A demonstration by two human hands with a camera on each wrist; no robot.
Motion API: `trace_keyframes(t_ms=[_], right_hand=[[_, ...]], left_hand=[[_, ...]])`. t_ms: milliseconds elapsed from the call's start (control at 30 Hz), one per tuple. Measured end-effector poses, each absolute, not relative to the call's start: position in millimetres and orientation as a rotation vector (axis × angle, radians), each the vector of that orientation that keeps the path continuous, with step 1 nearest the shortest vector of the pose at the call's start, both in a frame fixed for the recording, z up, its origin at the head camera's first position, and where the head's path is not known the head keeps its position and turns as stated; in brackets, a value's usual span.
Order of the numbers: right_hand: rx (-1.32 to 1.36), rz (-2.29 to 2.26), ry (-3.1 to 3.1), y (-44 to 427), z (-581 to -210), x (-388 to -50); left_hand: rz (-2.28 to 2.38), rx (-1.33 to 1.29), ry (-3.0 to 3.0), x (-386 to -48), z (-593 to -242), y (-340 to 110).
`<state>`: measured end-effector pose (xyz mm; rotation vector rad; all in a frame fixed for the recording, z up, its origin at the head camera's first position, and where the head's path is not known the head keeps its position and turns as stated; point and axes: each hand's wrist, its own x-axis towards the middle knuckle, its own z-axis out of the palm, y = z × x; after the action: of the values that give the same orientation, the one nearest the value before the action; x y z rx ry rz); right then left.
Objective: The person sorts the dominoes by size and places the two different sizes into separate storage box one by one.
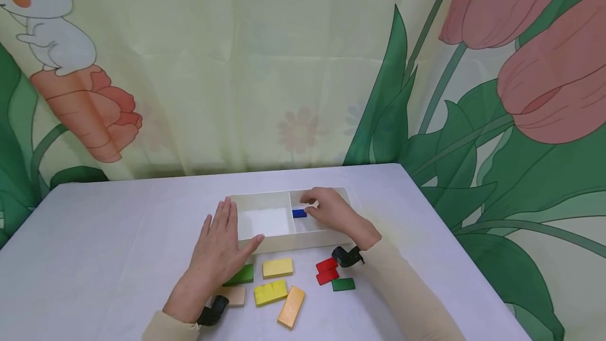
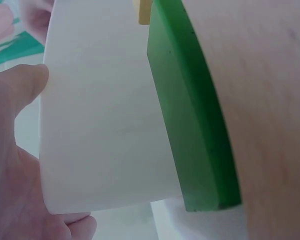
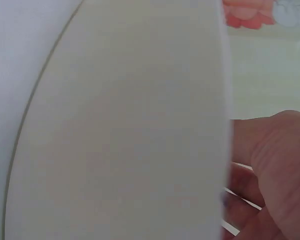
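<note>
A white two-compartment tray (image 1: 265,244) lies on the table. My left hand (image 1: 215,249) is spread at its left end, fingers straight, thumb over the near rim; the left wrist view shows the thumb (image 2: 32,80) at the tray wall (image 2: 100,110). Over the right compartment is my right hand (image 1: 333,212), its fingers bent with a gap between thumb and fingertips. A small blue block (image 1: 299,213) lies by the divider (image 1: 291,212), close to that thumb; whether they touch I cannot tell. In the right wrist view the tray wall (image 3: 130,125) hides the fingertips.
In front of the tray lie a larger green block (image 1: 241,274), two yellow blocks (image 1: 278,268), an orange block (image 1: 291,307) and a pale wooden block (image 1: 234,296). Further right are two small red blocks (image 1: 327,277) and a small green block (image 1: 343,284). A printed curtain (image 1: 236,67) hangs behind.
</note>
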<state>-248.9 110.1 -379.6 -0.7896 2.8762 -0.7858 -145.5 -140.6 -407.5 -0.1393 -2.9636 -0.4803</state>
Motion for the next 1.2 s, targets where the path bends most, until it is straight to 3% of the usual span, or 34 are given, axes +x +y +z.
trace_keyframes(t_ms=[867, 1200], right_hand=[[-0.927, -1.14, 2.991, 170, -375, -161], [-0.966, -1.062, 2.738, 181, -380, -155]], left_hand=[[-0.488, -0.146, -2.949, -143, -409, -140], [-0.482, -0.139, -2.948, -142, -411, -141]])
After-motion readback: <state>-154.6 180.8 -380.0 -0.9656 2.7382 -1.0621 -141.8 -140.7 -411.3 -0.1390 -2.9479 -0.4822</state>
